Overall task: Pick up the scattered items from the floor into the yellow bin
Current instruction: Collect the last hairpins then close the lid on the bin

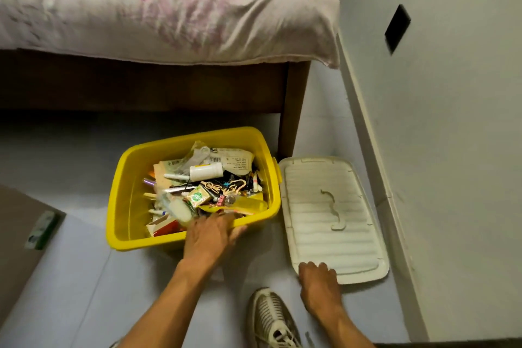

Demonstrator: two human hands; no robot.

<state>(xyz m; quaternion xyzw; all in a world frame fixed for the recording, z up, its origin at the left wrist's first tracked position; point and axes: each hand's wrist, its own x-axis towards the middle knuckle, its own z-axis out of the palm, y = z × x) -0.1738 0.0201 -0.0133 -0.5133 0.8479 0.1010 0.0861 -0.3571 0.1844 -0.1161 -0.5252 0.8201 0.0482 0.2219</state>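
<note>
The yellow bin (124, 206) stands on the floor in front of the bed, filled with several small items: a white bottle (206, 172), pens, small boxes and papers. My left hand (210, 236) lies over the bin's near rim, fingers reaching inside and thumb outside the wall. The bin's white lid (327, 217) lies flat on the floor just right of the bin. My right hand (317, 280) holds the lid's near edge, fingers curled over it.
A bed with a pale flowered cover (158, 5) and dark wooden frame (293, 110) stands behind the bin. The wall and skirting (375, 150) run along the right. My shoe (271, 319) is on the floor near the lid. A green packet (42, 230) lies on a brown surface at left.
</note>
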